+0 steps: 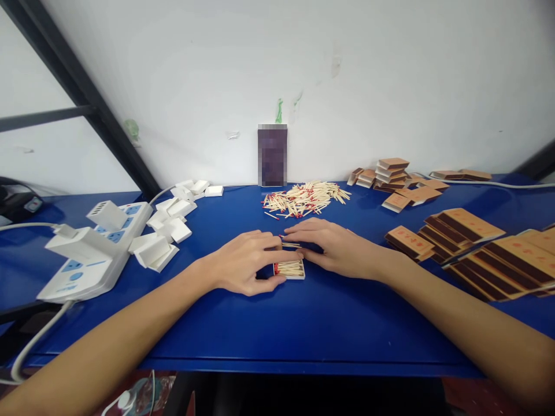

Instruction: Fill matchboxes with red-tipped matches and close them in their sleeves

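Right now both hands meet over a white matchbox tray point(289, 269) of matches on the blue desk point(277, 329): left hand point(243, 263) pinching its edge, right hand point(332, 245) lying flat, fingers extended, just beside it.

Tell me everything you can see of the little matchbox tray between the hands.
The tray is a small, open white box, cardboard by its look, lying flat on the blue table. Matches with red heads fill it. The left hand holds it, thumb at the near left corner, fingers over the far edge. The right hand lies flat just beyond it.
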### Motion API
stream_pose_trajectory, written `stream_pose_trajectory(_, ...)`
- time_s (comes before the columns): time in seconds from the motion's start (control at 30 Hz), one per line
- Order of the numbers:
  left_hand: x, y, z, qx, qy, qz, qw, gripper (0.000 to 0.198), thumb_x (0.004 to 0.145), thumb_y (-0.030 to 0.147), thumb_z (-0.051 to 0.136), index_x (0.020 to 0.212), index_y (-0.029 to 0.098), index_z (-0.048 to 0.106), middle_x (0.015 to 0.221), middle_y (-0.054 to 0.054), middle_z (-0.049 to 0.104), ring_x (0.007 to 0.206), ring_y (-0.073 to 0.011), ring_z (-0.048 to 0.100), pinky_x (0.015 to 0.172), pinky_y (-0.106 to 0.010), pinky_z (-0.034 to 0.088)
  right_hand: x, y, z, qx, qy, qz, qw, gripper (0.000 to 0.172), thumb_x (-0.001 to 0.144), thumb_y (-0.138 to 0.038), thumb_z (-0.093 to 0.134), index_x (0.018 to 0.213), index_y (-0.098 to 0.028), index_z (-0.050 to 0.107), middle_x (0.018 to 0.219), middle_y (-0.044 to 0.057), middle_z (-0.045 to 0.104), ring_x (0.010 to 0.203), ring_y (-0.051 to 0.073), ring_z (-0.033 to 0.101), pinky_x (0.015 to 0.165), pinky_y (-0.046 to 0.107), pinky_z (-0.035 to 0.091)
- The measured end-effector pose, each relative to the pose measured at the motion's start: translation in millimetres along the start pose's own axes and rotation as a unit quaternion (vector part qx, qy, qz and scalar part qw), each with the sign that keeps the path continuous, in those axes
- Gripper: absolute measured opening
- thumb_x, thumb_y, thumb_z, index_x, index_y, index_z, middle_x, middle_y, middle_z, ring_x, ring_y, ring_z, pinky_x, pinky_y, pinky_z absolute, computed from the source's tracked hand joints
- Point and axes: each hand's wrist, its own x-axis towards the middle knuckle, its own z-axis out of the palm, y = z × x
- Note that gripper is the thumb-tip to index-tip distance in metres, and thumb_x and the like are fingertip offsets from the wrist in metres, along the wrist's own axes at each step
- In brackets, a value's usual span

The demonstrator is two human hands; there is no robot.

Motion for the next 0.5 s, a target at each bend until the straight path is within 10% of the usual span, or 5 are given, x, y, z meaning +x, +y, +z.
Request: stream_pose_trajectory(0.5,2.1,3.4,-1.1,-0.011,-0.042,-0.021,0.999,0.041,0.09,0.033,0.051,0.129,0.02,0.056,0.102,-0.007,0.061,0.089,-0.021,0.058,0.086,-0.035,0.046,7.3,-3.8,2.7,0.004,0.006,0.01,1.0,0.02,0.091,-0.012,0.054,0.099,-0.018,0.072,0.093,0.005,0.074,0.086,0.017,0.066,0.078,0.029,0.049)
